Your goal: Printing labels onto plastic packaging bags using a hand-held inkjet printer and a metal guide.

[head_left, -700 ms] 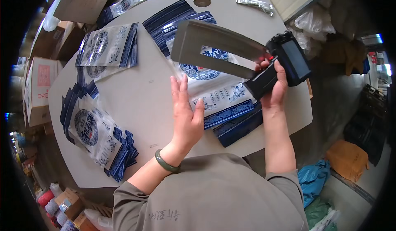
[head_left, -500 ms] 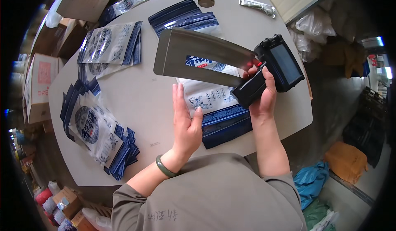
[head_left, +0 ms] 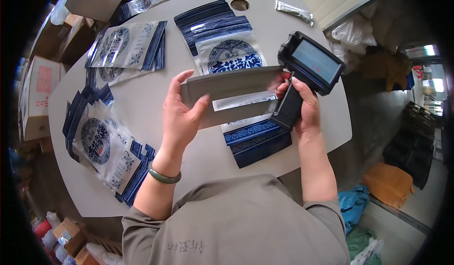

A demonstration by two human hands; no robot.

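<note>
The left hand (head_left: 182,116) grips the left end of a flat grey plate (head_left: 231,97) with a long slot cut through it, thumb on top and fingers curled round the edge. The plate lies across a white and blue pouch (head_left: 231,59) near the middle of the desk (head_left: 142,104), and a strip of the pouch shows through the slot. The right hand (head_left: 302,109) is clenched round the black handle of a handheld printer (head_left: 307,68), whose grey screen faces up; the printer's lower end sits against the right end of the plate. A green bangle (head_left: 163,176) circles the left wrist.

The desk is pale grey with rounded corners and a round cable hole (head_left: 240,4) near its far edge. More pouches of the same kind lie spread over it: a stack at the near left (head_left: 101,146), another at the far left (head_left: 125,47), dark blue ones fanned just beyond the plate (head_left: 208,21) and a few under it toward the person (head_left: 257,142). A small silver sachet (head_left: 294,12) lies alone at the far right.

Around the desk, cardboard boxes (head_left: 35,94) stand to the left, with more at the lower left. To the right, the floor carries white plastic bags (head_left: 357,33), a blue bag (head_left: 354,206) and an orange box (head_left: 390,184).
</note>
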